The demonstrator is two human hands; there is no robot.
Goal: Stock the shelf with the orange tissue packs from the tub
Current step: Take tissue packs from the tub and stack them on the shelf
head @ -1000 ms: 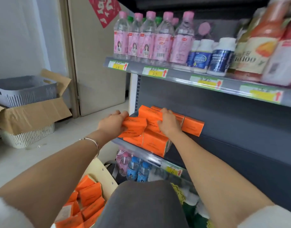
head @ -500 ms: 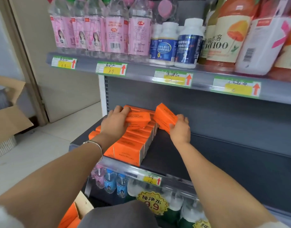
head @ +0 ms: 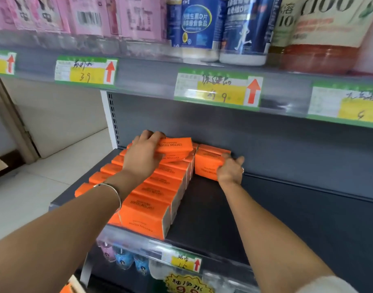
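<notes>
1. Below the stocking level, small bottles (head: pixel 122 256) with pink and blue caps stand on the lowest tier. A yellow starburst sign (head: pixel 187 285) beside them reads "9.9".
2. The front lip of the dark shelf (head: pixel 213 218) carries a green-and-yellow price tag (head: pixel 182 262) with a red up-arrow. Its handwriting is not legible.
3. A row of orange tissue packs (head: pixel 156 197) fills the left part of this shelf, from front lip to back panel. Each pack stands on edge with its long axis across the shelf. The printing "COTTON TISSUE" reads upside down from the camera.
4. The left hand (head: pixel 143 157), with a silver bracelet (head: pixel 109 187) on the wrist, grips the top pack (head: pixel 175 144). This pack lies on the far end of the row, long axis left to right, slightly tilted.
5. The right hand (head: pixel 231 171) curls its fingers around the right end of the rear pack (head: pixel 206 166). This pack stands just right of the row, near the back panel, long axis left to right.
6. The upper shelf edge holds price labels: one reads "39" (head: pixel 86 70), another ends in "9" (head: pixel 218 88).
7. Above stand pink-labelled bottles (head: pixel 86 15), blue-and-white jars (head: pixel 194 28) with Chinese text, and a juice bottle (head: pixel 320 28) marked "100".
</notes>
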